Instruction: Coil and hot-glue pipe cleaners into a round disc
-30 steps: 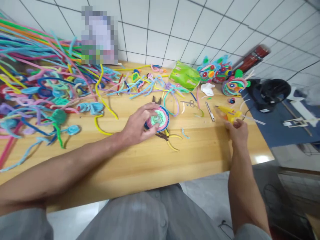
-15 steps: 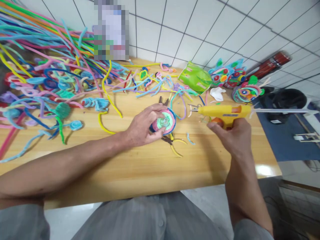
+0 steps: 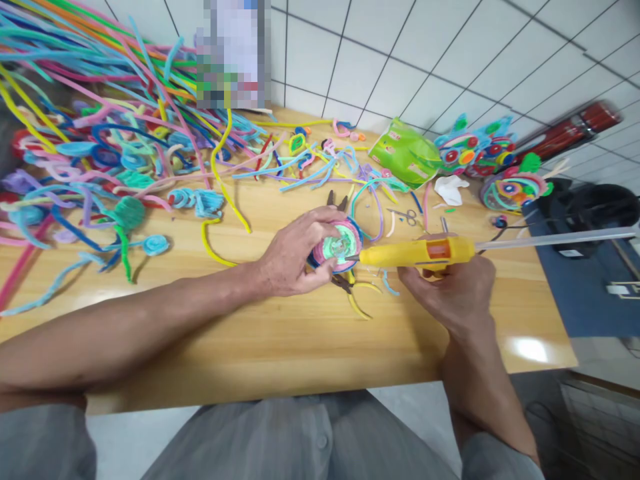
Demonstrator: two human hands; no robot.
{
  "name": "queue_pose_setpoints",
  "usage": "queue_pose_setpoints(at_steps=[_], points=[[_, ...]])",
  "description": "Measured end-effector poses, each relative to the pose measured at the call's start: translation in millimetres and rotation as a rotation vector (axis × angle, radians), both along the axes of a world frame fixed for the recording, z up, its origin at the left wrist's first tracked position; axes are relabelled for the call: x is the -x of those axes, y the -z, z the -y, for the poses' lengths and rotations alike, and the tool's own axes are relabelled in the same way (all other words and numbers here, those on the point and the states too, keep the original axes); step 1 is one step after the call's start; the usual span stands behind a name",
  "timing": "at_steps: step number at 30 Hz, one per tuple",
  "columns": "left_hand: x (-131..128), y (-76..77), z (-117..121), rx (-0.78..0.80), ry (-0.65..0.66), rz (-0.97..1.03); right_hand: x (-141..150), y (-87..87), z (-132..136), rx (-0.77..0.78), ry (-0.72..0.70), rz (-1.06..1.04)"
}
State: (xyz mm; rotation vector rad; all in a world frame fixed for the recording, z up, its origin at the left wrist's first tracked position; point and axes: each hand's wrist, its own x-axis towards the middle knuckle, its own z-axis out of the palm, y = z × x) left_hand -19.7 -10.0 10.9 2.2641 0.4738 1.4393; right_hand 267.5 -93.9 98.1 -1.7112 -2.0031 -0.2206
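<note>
My left hand [image 3: 303,253] is closed round a round coil of pipe cleaners [image 3: 345,240], pale green in the middle with pink and blue rings outside. My right hand [image 3: 450,287] grips a yellow hot glue gun [image 3: 417,255], with a long clear glue stick [image 3: 555,238] sticking out of its back. The gun's metal nozzle reaches the lower right of the coil; whether it touches is hard to tell. Pliers with yellow handles [image 3: 367,300] lie on the table, partly hidden beneath the coil.
Many coloured pipe cleaners [image 3: 130,147] are heaped at the left. Along the back stand a green packet [image 3: 404,153], crumpled white tissue [image 3: 451,190] and colourful finished figures [image 3: 517,187]. Small scissors [image 3: 406,216] lie behind the glue gun. A dark red cylinder [image 3: 570,130] rests at the right.
My right hand has brought the glue gun left and down, its nozzle now at the coil. My left hand still holds the coil. The view has shifted slightly.
</note>
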Motion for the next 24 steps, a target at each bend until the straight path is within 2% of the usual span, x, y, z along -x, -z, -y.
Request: queue_pose_setpoints(at_steps=[10, 15, 24], points=[[0.7, 0.5, -0.3, 0.033, 0.015, -0.023, 11.9, 0.3, -4.3, 0.034, -0.03, 0.094], [1.8, 0.0, -0.8, 0.009, 0.016, -0.039, 12.1, 0.4, -4.6, -0.023, -0.101, 0.12], [1.3, 0.9, -1.1, 0.017, 0.014, -0.044, 12.3, -1.9, -2.6, 0.007, -0.137, 0.08]])
